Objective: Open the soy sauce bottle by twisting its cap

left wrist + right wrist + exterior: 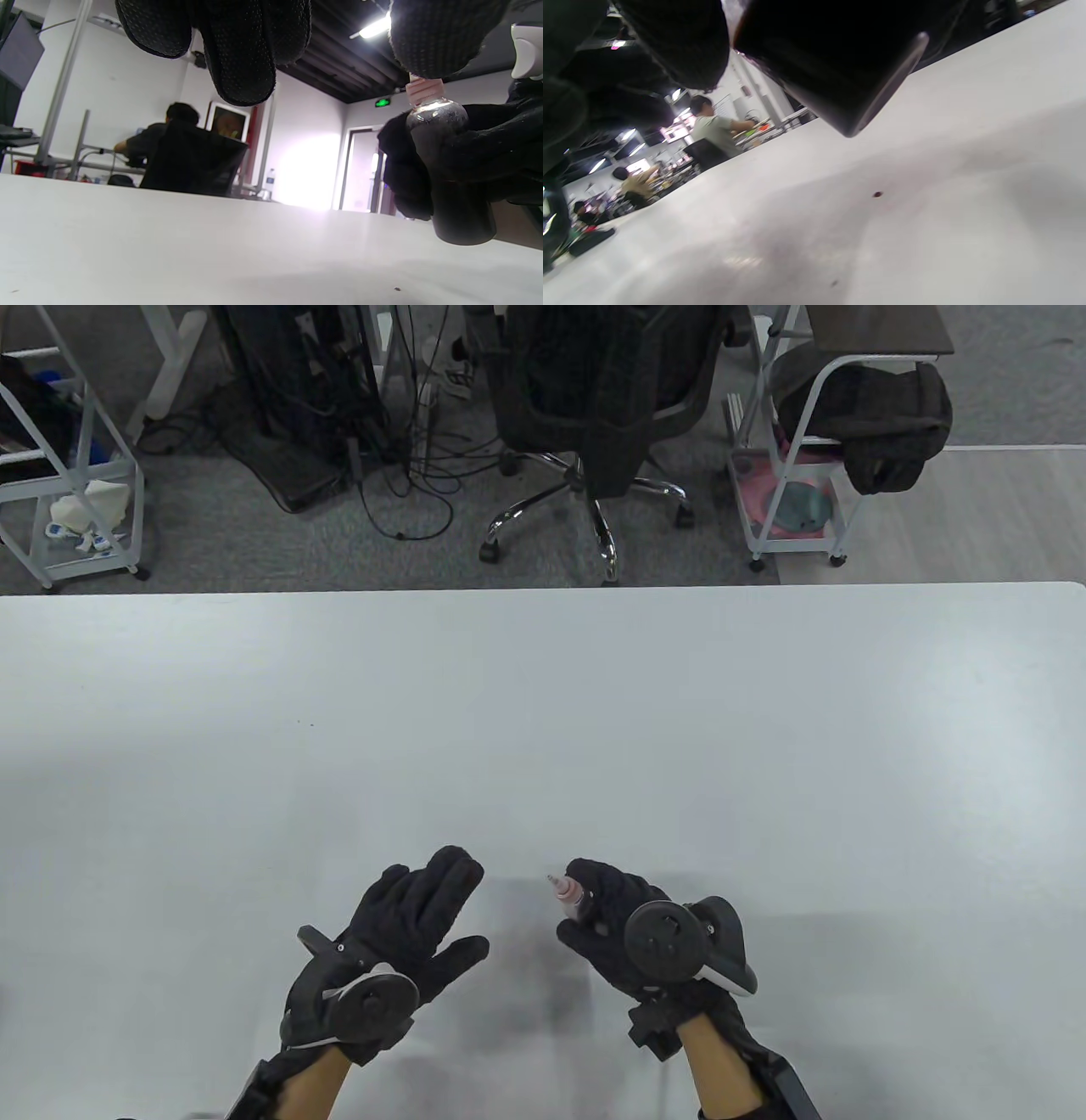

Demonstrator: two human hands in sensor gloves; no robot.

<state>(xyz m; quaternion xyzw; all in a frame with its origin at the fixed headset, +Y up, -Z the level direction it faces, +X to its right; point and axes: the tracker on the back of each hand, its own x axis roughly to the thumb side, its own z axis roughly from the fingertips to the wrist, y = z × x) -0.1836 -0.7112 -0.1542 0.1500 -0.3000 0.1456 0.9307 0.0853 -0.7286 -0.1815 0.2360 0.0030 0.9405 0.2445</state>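
A small soy sauce bottle (572, 898) of dark liquid with a pale pink ribbed cap (556, 884) is gripped around its body by my right hand (587, 913). It is held off the white table (543, 712), tilted with the cap pointing up and left. The left wrist view shows the bottle (441, 140) and cap (424, 91) clear of the tabletop. The right wrist view shows its dark base (831, 55) above the table. My left hand (472, 906) is open and empty, just left of the cap and apart from it. Its thumb hides the cap's tip in the left wrist view.
Beyond the table's far edge stand a black office chair (602, 398), white metal carts (789, 475) and cables on the floor. Small dark specks (877, 194) lie on the tabletop under the bottle.
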